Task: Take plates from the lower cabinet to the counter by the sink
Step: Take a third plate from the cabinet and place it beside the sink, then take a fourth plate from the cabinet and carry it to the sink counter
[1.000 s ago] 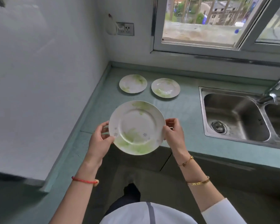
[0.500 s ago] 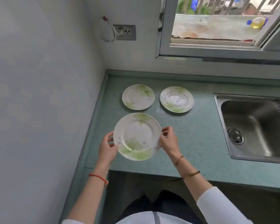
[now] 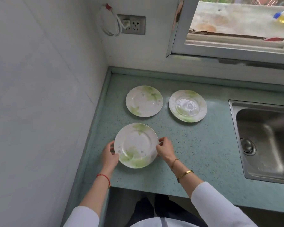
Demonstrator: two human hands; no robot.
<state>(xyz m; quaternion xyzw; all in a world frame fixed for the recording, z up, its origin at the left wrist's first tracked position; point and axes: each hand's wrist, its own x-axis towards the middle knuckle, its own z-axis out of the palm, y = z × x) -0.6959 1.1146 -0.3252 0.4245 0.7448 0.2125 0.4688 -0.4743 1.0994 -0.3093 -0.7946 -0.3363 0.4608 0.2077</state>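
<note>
A white plate with green leaf print [image 3: 136, 145] lies low over the green counter [image 3: 203, 149], near its front left. My left hand [image 3: 109, 155] grips its left rim and my right hand [image 3: 164, 149] grips its right rim. Whether the plate rests fully on the counter cannot be told. Two matching plates lie flat farther back: one at the left [image 3: 144, 101], one to its right [image 3: 187, 105]. The lower cabinet is out of view.
A steel sink [image 3: 266, 141] is sunk into the counter at the right. A white wall [image 3: 39, 95] bounds the counter on the left. A socket with a looped cable [image 3: 131, 25] hangs on the back wall, beside a window [image 3: 236, 30].
Both hands carried the plate forward from in front of the counter edge and lowered it onto or just above the counter, in front of the back-left plate. The view tilted downward.
</note>
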